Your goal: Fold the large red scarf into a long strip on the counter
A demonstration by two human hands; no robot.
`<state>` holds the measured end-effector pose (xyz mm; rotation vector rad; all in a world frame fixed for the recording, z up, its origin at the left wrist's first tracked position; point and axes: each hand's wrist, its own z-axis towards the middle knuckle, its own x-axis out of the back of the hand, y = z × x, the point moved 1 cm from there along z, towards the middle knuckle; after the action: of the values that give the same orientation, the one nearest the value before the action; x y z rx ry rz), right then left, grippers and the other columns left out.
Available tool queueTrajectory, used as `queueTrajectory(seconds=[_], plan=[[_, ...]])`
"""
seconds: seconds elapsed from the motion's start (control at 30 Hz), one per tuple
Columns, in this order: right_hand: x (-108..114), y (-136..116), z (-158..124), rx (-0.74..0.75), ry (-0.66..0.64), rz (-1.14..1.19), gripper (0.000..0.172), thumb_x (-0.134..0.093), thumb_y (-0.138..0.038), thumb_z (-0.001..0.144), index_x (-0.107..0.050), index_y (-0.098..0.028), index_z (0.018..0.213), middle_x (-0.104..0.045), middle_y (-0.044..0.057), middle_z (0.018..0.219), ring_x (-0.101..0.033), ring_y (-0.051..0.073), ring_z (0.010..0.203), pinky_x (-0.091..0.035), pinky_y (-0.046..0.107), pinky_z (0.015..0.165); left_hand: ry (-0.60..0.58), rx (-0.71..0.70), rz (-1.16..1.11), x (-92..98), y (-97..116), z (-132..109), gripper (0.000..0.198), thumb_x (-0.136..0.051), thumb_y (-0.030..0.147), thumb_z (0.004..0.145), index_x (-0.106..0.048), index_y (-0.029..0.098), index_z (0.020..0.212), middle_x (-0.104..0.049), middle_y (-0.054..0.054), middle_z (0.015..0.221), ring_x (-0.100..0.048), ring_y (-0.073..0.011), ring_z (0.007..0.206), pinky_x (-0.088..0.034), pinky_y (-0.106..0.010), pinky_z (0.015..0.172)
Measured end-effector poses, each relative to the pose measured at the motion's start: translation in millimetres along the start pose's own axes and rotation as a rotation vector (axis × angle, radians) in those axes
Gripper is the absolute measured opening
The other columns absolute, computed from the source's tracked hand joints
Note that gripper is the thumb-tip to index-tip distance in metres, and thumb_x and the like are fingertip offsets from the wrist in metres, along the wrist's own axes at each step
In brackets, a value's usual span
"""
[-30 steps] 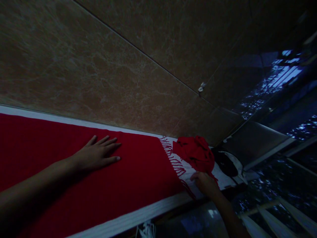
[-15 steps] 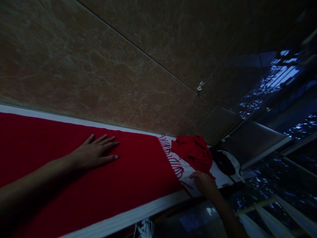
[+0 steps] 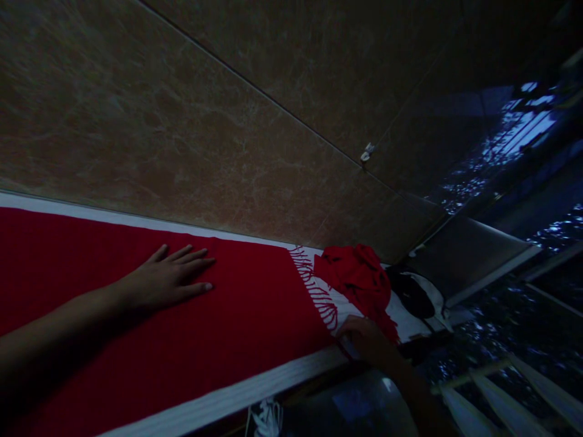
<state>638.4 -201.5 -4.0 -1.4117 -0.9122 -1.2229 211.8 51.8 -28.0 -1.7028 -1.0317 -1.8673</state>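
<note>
A red fringed cloth (image 3: 255, 297), like a scarf, lies spread flat over a white-covered surface. My left hand (image 3: 175, 273) rests palm down on it, open with the fingers spread. At the cloth's right end runs a fringe of red strands (image 3: 314, 291) over the white cover. My right hand (image 3: 367, 341) is at the near corner of this fringe, its fingers curled together. Dim light hides whether strands are between its fingertips. Just beyond my right hand lies a crumpled red cloth (image 3: 355, 273).
A brown marbled tile wall (image 3: 204, 139) rises along the far side, with a small white hook (image 3: 367, 152) on it. Past the crumpled cloth is a black and white item (image 3: 414, 297). Below the near white edge (image 3: 218, 397) hang white cords (image 3: 268, 419).
My right hand has moved left, from beside the crumpled cloth to the fringe's near corner. My left hand stays flat on the red cloth; the view has shifted slightly.
</note>
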Motion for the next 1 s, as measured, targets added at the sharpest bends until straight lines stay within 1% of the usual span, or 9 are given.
queueTrajectory(seconds=[0.2, 0.33, 0.43, 0.5, 0.6, 0.73, 0.8, 0.93, 1.0], plan=[[5.3, 11.7, -6.4, -0.103, 0.093, -0.013, 0.043, -0.042, -0.014, 0.077, -0.082, -0.019, 0.092, -0.078, 0.012, 0.104, -0.072, 0.027, 0.101, -0.052, 0.041, 0.096, -0.014, 0.017, 0.034, -0.7, 0.6, 0.0, 0.076, -0.039, 0.066, 0.099, -0.038, 0.025, 0.163, -0.023, -0.006, 0.172, -0.014, -0.0352, 0.161, -0.006, -0.065, 0.127], [0.1, 6.9, -11.5, -0.05, 0.052, 0.053, 0.04, -0.041, -0.013, 0.075, -0.08, -0.024, 0.08, -0.077, 0.005, 0.091, -0.071, 0.02, 0.091, -0.052, 0.032, 0.087, 0.039, -0.027, 0.036, -14.5, -15.2, 6.6, 0.074, -0.037, 0.073, 0.097, -0.048, 0.034, 0.158, -0.032, -0.002, 0.17, -0.016, -0.0363, 0.161, -0.006, -0.064, 0.127], [-7.4, 6.8, -13.4, -0.061, 0.038, 0.078, 0.036, -0.043, -0.012, 0.072, -0.078, -0.023, 0.074, -0.076, 0.004, 0.086, -0.071, 0.02, 0.086, -0.052, 0.032, 0.084, 0.093, -0.04, 0.011, -22.0, -25.3, 10.9, 0.076, -0.038, 0.077, 0.095, -0.048, 0.036, 0.158, -0.036, -0.002, 0.168, -0.018, -0.0378, 0.16, -0.005, -0.064, 0.127], [-7.9, 11.4, -13.9, -0.098, 0.079, 0.071, 0.037, -0.044, -0.013, 0.076, -0.079, -0.021, 0.082, -0.077, 0.008, 0.095, -0.071, 0.024, 0.095, -0.051, 0.037, 0.091, 0.094, -0.04, 0.007, -21.7, -26.3, 11.0, 0.078, -0.038, 0.075, 0.095, -0.045, 0.033, 0.16, -0.034, -0.002, 0.169, -0.018, -0.0379, 0.16, -0.007, -0.064, 0.127], [-4.4, 15.6, -14.4, -0.105, 0.135, 0.074, 0.04, -0.042, -0.016, 0.083, -0.079, -0.02, 0.098, -0.076, 0.011, 0.11, -0.068, 0.026, 0.109, -0.048, 0.04, 0.1, 0.034, -0.008, 0.03, -15.2, -19.6, 7.3, 0.084, -0.034, 0.074, 0.094, -0.039, 0.026, 0.163, -0.027, -0.003, 0.171, -0.015, -0.0359, 0.161, -0.007, -0.063, 0.128], [-7.4, 6.2, -15.7, 0.008, 0.057, 0.134, 0.035, -0.043, -0.015, 0.08, -0.077, -0.023, 0.082, -0.072, 0.005, 0.089, -0.069, 0.021, 0.088, -0.051, 0.033, 0.085, -0.006, 0.039, 0.052, -5.0, -7.4, 1.4, 0.093, -0.027, 0.079, 0.09, -0.038, 0.024, 0.163, -0.025, -0.002, 0.171, -0.013, -0.0327, 0.161, -0.006, -0.058, 0.129], [-11.5, 2.7, -16.8, 0.029, 0.019, 0.139, 0.036, -0.042, -0.014, 0.078, -0.077, -0.023, 0.079, -0.071, 0.005, 0.086, -0.069, 0.02, 0.086, -0.05, 0.032, 0.082, -0.011, 0.043, 0.058, -1.3, -3.0, -0.7, 0.094, -0.027, 0.079, 0.089, -0.039, 0.022, 0.163, -0.025, -0.003, 0.171, -0.014, -0.0322, 0.161, -0.006, -0.057, 0.129], [-10.8, 8.9, -19.1, -0.019, 0.131, 0.078, 0.047, -0.04, -0.017, 0.083, -0.08, -0.02, 0.108, -0.075, 0.011, 0.102, -0.07, 0.024, 0.097, -0.052, 0.035, 0.088, 0.004, 0.039, 0.049, 3.9, 2.5, -4.1, 0.092, -0.027, 0.077, 0.09, -0.041, 0.021, 0.162, -0.027, -0.004, 0.17, -0.017, -0.0316, 0.161, -0.008, -0.058, 0.129], [-6.2, 11.4, -20.6, -0.034, 0.198, 0.092, 0.05, -0.041, -0.018, 0.084, -0.079, -0.022, 0.115, -0.075, 0.01, 0.103, -0.07, 0.024, 0.095, -0.053, 0.035, 0.085, 0.007, 0.042, 0.041, 4.3, 2.3, -4.5, 0.091, -0.029, 0.076, 0.09, -0.042, 0.021, 0.161, -0.028, -0.004, 0.17, -0.018, -0.0313, 0.161, -0.008, -0.057, 0.129]])
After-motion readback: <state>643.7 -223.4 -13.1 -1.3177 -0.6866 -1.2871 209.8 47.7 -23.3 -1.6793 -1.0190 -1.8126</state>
